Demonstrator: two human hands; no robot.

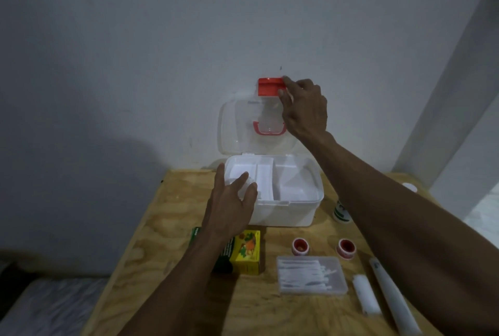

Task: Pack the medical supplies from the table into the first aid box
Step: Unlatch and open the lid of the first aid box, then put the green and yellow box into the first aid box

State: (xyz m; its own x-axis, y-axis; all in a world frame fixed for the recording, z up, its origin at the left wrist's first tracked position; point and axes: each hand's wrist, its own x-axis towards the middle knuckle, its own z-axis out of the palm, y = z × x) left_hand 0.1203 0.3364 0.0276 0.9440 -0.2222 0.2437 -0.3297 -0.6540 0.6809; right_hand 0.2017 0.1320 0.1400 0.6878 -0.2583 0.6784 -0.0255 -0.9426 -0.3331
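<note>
**First aid box open, supplies laid out on the table**

One white first aid box [286,211] stands at the far middle of the plywood table [167,230], against the wall. Its clear lid [243,125] is raised upright, with one red latch [270,87] at the top edge and one red handle [270,129] showing through the plastic. Inside the box sits one white divided tray [266,184].

On the table in front of the box lie the supplies: one green and yellow carton [247,252], partly under the left forearm; two small red tape rolls [300,246] [346,248], side by side and apart from each other; one clear flat case of cotton swabs [312,276]; one white gauze roll [366,295] just right of the case; one long white tube [391,298] beside that. One white bottle with green print [340,213] stands right of the box, partly hidden by the right arm. Another small white object at the far right edge is too hidden to name.

The right hand [303,107] reaches up to the lid, thumb and forefinger pinched on the right end of the red latch. The left hand [231,209] is spread open, fingers loosely parted, over the left front corner of the box; its fingertips [243,176] overlap the tray's left compartment, grasping nothing. Whether they touch it I cannot tell.
</note>
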